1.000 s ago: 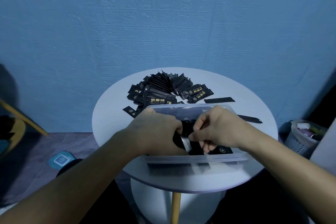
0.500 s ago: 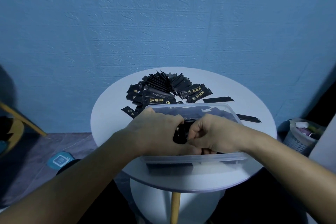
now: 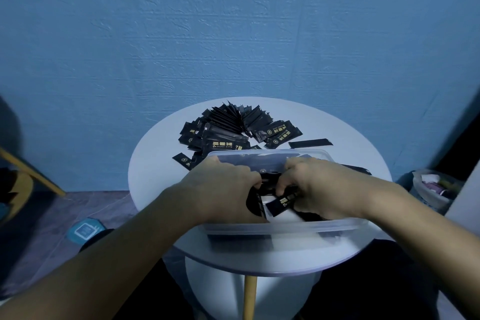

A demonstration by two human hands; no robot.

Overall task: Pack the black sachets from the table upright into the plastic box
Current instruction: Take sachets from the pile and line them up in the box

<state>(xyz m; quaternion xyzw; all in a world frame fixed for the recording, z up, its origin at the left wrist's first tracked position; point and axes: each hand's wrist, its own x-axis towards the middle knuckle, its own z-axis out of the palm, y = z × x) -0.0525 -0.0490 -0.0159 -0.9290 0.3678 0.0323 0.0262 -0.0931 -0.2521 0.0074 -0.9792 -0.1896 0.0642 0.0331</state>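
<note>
Both hands are inside the plastic box [image 3: 285, 227], at the near edge of the table [image 3: 155, 176]. My left hand [image 3: 223, 189] curls round a bunch of sachets [image 3: 268, 180] and props it. My right hand [image 3: 322, 187] pinches the same bunch from the right. One loose sachet [image 3: 281, 202] lies tilted near my right thumb, not upright. The unpacked pile [image 3: 233, 130] sits on the far side, beyond the box.

Note: I judge it best to squeeze the bunch leftward, stand the tilted one on end against it, then release my right hand first so the row does not topple.
</note>
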